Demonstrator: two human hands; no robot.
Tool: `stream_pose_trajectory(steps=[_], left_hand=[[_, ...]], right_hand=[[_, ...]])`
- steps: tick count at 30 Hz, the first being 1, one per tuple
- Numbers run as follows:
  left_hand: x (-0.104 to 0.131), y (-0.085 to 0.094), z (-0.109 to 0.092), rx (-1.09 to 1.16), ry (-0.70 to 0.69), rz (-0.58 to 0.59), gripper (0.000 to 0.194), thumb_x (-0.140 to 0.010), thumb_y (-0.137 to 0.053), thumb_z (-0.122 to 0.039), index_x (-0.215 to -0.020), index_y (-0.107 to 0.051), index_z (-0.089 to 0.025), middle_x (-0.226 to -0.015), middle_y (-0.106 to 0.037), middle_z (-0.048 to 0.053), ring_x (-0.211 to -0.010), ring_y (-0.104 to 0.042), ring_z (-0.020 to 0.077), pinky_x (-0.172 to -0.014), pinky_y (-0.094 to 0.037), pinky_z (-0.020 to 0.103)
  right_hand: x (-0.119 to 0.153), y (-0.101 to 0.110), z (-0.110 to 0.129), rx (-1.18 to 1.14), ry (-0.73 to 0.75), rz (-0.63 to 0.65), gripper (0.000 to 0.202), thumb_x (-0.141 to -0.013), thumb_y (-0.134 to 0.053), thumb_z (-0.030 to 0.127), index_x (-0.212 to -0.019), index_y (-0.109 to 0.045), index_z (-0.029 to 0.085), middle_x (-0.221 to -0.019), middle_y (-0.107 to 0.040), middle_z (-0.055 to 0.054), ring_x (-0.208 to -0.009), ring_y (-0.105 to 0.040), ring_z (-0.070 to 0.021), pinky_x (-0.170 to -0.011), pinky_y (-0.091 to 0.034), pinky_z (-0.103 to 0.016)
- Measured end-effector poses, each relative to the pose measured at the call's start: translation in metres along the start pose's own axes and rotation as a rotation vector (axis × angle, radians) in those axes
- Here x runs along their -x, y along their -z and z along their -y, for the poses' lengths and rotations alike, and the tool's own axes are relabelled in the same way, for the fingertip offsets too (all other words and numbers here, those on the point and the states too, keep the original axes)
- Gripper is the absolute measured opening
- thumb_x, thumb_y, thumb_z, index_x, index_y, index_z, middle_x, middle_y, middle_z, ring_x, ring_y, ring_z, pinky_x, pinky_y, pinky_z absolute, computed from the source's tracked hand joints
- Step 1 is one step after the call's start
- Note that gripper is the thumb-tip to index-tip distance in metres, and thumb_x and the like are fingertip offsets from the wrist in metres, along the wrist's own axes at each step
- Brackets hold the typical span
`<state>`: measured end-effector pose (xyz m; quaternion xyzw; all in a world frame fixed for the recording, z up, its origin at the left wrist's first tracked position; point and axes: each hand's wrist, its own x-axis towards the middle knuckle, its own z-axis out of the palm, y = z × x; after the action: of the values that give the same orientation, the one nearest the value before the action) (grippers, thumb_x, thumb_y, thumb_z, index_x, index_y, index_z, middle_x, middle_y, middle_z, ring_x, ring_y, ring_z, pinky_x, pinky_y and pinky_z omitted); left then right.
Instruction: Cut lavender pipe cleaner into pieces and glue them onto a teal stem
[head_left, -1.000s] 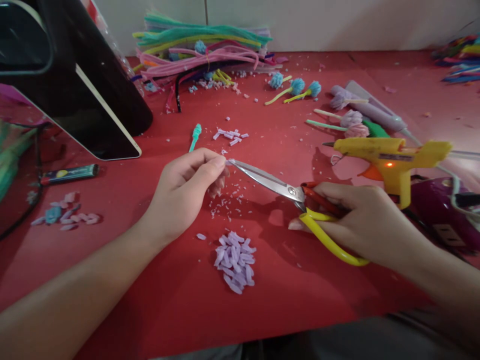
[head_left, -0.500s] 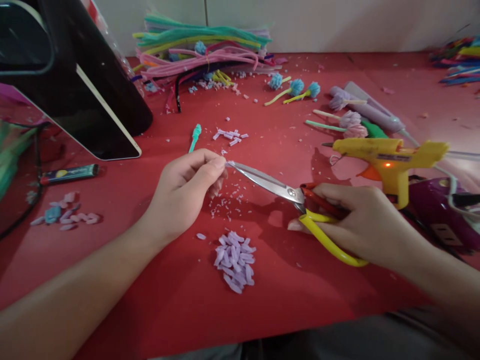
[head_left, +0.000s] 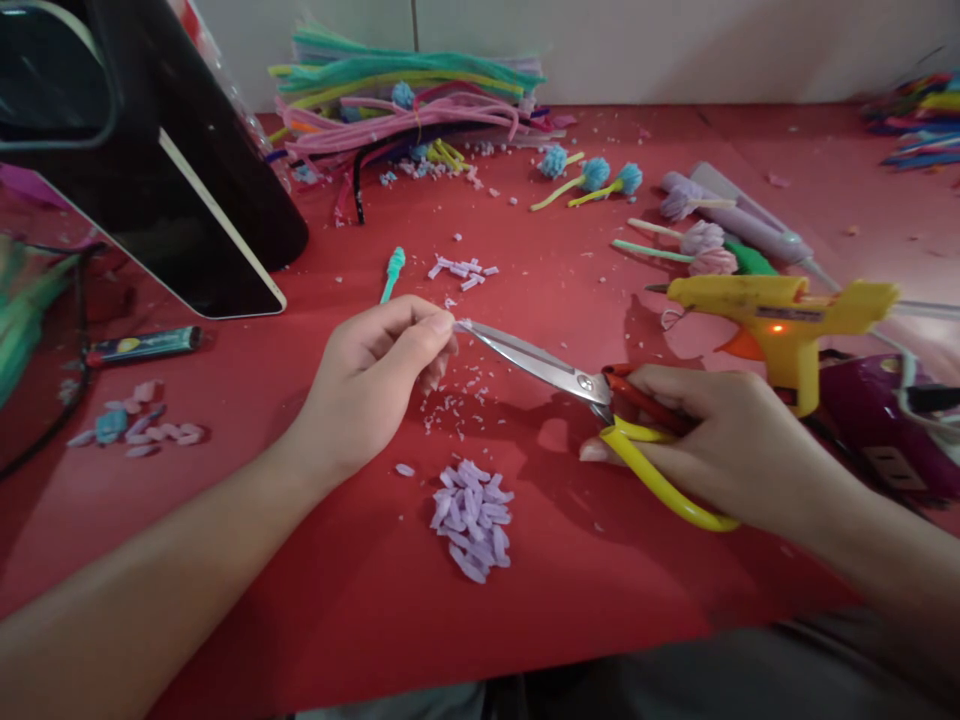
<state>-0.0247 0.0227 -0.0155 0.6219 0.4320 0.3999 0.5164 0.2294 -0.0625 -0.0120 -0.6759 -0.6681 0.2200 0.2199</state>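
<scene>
My left hand [head_left: 382, 385] pinches a tiny purple piece [head_left: 463, 324], mostly hidden by the fingertips. The scissors [head_left: 532, 362] have their tips at that piece, blades nearly closed. Around their red and yellow handles, my right hand [head_left: 705, 430] is wrapped. Below the blades, fine purple clippings [head_left: 454, 410] are scattered on the red table [head_left: 600, 600]. Nearer me lies a pile of purple petal-like pieces [head_left: 472, 520], with one loose piece [head_left: 405, 469] beside it. Short purple segments [head_left: 463, 270] and a green stem [head_left: 392, 272] lie beyond my left hand.
A yellow glue gun [head_left: 780, 310] with a lit orange light stands at right, near a purple device [head_left: 862, 420]. Left are a black stand [head_left: 217, 240], a lighter [head_left: 142, 346] and small pieces [head_left: 112, 426]. Fuzzy stems [head_left: 405, 100] and blue pompom flowers [head_left: 595, 174] lie behind.
The whole view has shifted very slightly. Both hands and the scissors keep nearly the same pose, with the blade tips still at the small purple piece.
</scene>
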Motion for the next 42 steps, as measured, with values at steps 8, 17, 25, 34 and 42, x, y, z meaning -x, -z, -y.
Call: stream_pose_trajectory(steps=[8, 17, 25, 34, 42], left_hand=[[-0.0008, -0.0001, -0.0001, -0.03, 0.004, -0.004, 0.021, -0.091, -0.056, -0.031, -0.073, -0.061, -0.02, -0.067, -0.055, 0.002, -0.064, -0.053, 0.0138, -0.06, -0.047, 0.027], [-0.0007, -0.0009, -0.0008, -0.039, 0.011, -0.019, 0.02, -0.089, -0.057, -0.032, -0.073, -0.061, -0.021, -0.066, -0.055, 0.003, -0.064, -0.053, 0.0152, -0.06, -0.047, 0.028], [-0.0014, -0.0001, 0.0021, 0.013, -0.012, -0.005, 0.021, -0.09, -0.057, -0.028, -0.072, -0.063, -0.021, -0.066, -0.056, 0.002, -0.063, -0.053, 0.0134, -0.059, -0.046, 0.027], [-0.0016, -0.001, 0.0006, -0.01, 0.033, -0.026, 0.026, -0.091, -0.056, -0.031, -0.067, -0.059, -0.022, -0.066, -0.058, 0.003, -0.062, -0.055, 0.0151, -0.059, -0.051, 0.029], [-0.001, -0.0012, 0.0006, 0.011, 0.032, -0.019, 0.026, -0.092, -0.055, -0.03, -0.068, -0.06, -0.021, -0.066, -0.058, 0.003, -0.061, -0.055, 0.0139, -0.057, -0.049, 0.028]], right_hand=[[-0.0004, 0.0001, 0.0, 0.021, 0.022, -0.015, 0.063, -0.066, -0.073, 0.073, -0.057, -0.037, 0.022, -0.054, -0.028, 0.006, -0.052, -0.025, -0.0095, -0.043, -0.022, -0.024], [-0.0002, -0.0004, -0.0013, 0.037, 0.008, -0.005, 0.065, -0.066, -0.073, 0.075, -0.058, -0.037, 0.022, -0.055, -0.028, 0.006, -0.053, -0.026, -0.0092, -0.044, -0.022, -0.023], [-0.0016, 0.0004, 0.0005, 0.018, 0.004, -0.01, 0.067, -0.066, -0.07, 0.079, -0.056, -0.038, 0.021, -0.056, -0.026, 0.006, -0.053, -0.026, -0.0092, -0.045, -0.024, -0.023], [0.0008, 0.0005, 0.0025, 0.031, 0.007, -0.021, 0.065, -0.065, -0.071, 0.078, -0.057, -0.04, 0.022, -0.054, -0.031, 0.006, -0.051, -0.028, -0.0092, -0.043, -0.023, -0.024], [-0.0003, 0.001, 0.0046, -0.001, -0.006, -0.006, 0.067, -0.066, -0.072, 0.075, -0.056, -0.033, 0.022, -0.057, -0.026, 0.006, -0.053, -0.026, -0.009, -0.044, -0.022, -0.023]])
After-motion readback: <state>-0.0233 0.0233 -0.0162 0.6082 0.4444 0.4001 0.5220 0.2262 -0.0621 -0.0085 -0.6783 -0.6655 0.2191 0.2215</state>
